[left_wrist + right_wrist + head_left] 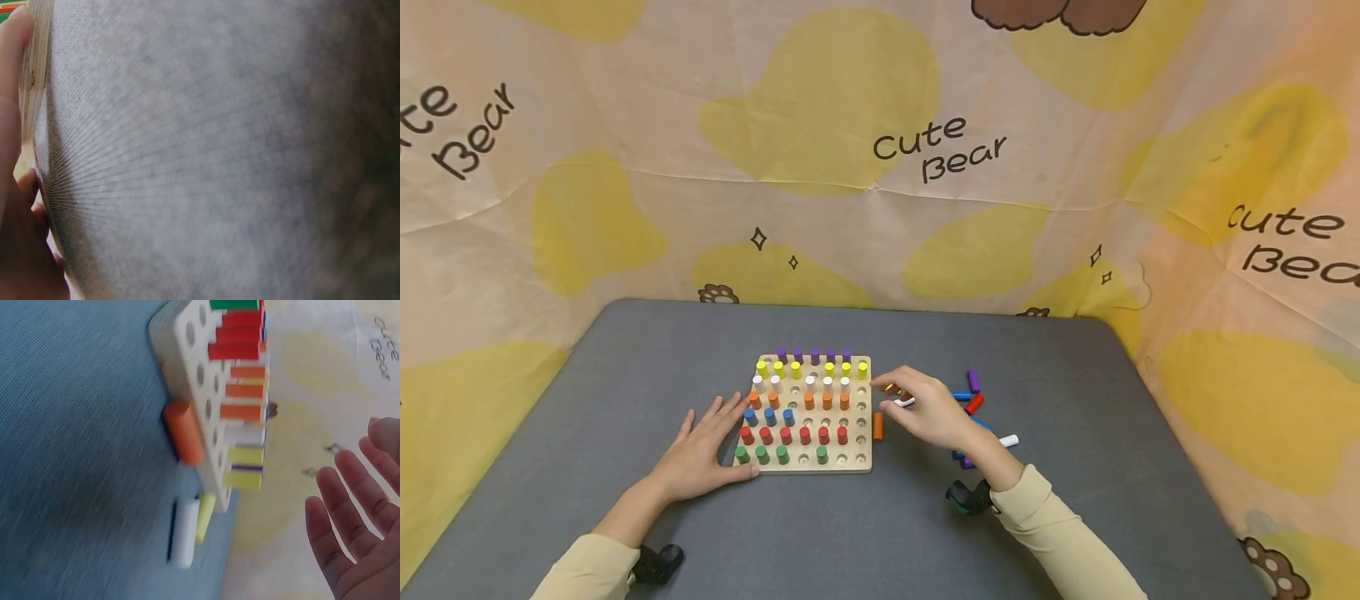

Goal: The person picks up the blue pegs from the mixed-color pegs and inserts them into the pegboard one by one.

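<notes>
A wooden pegboard (pixel 852 447) carries rows of coloured pegs: purple, yellow, white, orange, blue, red and green, with bare holes mostly on its right side. My left hand (pixel 696 458) lies along the board's left edge, fingers spread, its thumb touching the front left corner. Over the table just right of the board hovers my right hand (pixel 932 408), its fingers extended and holding nothing in the right wrist view. Below it lie a loose white peg (pixel 184 534) and a yellow peg (pixel 205 517). An orange peg (pixel 183 433) lies against the board's right side.
More loose pegs lie right of my right hand, among them a purple peg (pixel 973 381), a red peg (pixel 973 405) and a white peg (pixel 1008 441); my forearm partly covers this group. A patterned cloth (pixel 820 108) hangs behind the grey table (pixel 820 542).
</notes>
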The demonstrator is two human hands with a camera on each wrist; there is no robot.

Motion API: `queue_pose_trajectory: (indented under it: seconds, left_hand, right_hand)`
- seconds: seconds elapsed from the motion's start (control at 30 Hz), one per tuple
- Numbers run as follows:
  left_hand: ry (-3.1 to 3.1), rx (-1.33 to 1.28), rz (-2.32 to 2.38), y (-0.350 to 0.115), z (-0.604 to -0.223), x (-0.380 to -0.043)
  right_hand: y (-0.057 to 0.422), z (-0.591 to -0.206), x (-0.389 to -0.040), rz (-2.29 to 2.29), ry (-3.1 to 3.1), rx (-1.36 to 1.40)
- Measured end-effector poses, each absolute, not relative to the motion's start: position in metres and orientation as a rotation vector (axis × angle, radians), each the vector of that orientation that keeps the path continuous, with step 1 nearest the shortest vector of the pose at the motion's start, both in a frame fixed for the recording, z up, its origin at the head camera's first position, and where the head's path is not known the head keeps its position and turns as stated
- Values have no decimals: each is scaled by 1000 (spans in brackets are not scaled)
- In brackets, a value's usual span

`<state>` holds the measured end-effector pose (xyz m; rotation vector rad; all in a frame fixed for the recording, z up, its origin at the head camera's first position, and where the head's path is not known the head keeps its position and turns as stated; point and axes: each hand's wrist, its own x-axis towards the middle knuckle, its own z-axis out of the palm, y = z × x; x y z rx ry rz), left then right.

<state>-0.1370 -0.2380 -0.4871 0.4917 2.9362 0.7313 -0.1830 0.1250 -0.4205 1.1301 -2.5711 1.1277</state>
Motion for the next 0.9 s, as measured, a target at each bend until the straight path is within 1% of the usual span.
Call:
queue_pose_trajectory:
  seconds: [0.37,0.9]
  left_hand:
    - [2935,487,727,-239,-488,-138]
    - [2935,483,728,-237,-486,-136]
  right_hand:
    - [168,-431,-181,1103,-2620,995]
    - [220,-441,-163,1055,-2741,952]
